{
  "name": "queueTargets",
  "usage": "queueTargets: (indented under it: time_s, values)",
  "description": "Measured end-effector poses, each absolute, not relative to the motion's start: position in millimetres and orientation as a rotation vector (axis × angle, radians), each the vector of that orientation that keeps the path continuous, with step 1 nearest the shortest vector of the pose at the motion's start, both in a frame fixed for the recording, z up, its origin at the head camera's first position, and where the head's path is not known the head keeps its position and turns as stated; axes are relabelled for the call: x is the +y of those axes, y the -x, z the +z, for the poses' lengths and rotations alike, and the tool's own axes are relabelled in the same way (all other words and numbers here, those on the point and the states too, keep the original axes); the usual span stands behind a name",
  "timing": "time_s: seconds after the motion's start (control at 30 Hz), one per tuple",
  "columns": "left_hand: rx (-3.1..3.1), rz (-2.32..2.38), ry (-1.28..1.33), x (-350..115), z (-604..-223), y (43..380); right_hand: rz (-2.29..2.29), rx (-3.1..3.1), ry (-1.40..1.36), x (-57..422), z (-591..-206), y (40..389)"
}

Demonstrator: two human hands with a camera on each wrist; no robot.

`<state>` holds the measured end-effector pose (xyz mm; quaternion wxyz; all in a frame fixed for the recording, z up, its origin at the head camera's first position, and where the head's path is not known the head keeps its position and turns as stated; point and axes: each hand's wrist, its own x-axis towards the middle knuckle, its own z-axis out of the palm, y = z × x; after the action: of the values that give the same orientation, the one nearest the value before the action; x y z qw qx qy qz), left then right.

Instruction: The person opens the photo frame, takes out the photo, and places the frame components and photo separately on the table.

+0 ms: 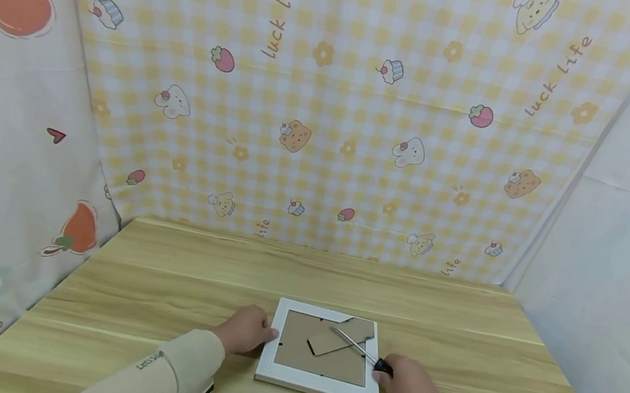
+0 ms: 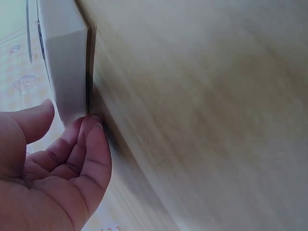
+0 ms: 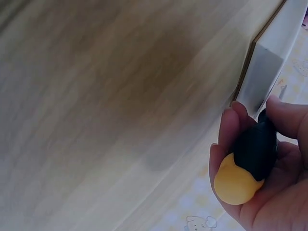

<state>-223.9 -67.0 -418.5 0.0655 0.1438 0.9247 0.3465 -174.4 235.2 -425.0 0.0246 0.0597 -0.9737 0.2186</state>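
A white picture frame (image 1: 316,388) lies face down on the table, its brown backing board (image 1: 298,327) showing small dark tabs around the edge. The brown easel stand (image 1: 340,340) slants across the upper right of the back. My right hand (image 1: 412,385) grips a screwdriver by its black handle (image 3: 255,149) with a yellow end, at the frame's right side. Its metal shaft (image 1: 352,342) reaches over the stand, tip toward the upper middle of the backing. With thumb above and curled fingers low at the side, my left hand (image 1: 243,331) holds the frame's left edge.
The wooden table (image 1: 211,256) runs back to a yellow checked cloth (image 1: 317,177) with cartoon prints. White cloths hang on the left (image 1: 4,149) and right (image 1: 611,262) sides.
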Motion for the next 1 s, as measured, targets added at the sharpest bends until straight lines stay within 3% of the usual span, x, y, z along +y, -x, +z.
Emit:
queueTargets:
  time_s: [1.0]
  values:
    - [2.797,1.004,-0.469,-69.4,-427.2,217.1,0.633,-3.012,-0.386,230.9,-420.2,172.7]
